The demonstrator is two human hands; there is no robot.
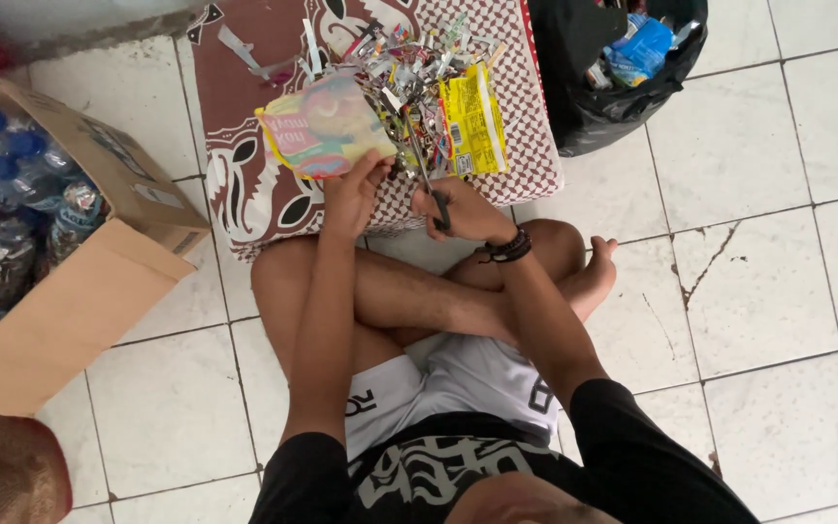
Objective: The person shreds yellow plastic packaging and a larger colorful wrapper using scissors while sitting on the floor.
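From my feed, the scissors are half hidden: the handles sit inside my right hand, and only the thin blades show, reaching up into the scrap pile. I cannot make out whether the blades are parted. My left hand pinches the lower edge of a wrapper, a glossy, crinkled sheet in yellow, pink and green, held flat just left of the blades. My own head cuts off the bottom of the view.

I sit cross-legged on a floor of pale square tiles, one cracked beside my foot. In front of my knees lies a cloth, maroon and white, part checked, part bold pattern. The pile on it is shiny foil slivers, with a yellow packet lying flat at its right edge. A cardboard box at left holds plastic bottles with blue caps, partly out of frame. A black bag at upper right is open, its contents hard to read.
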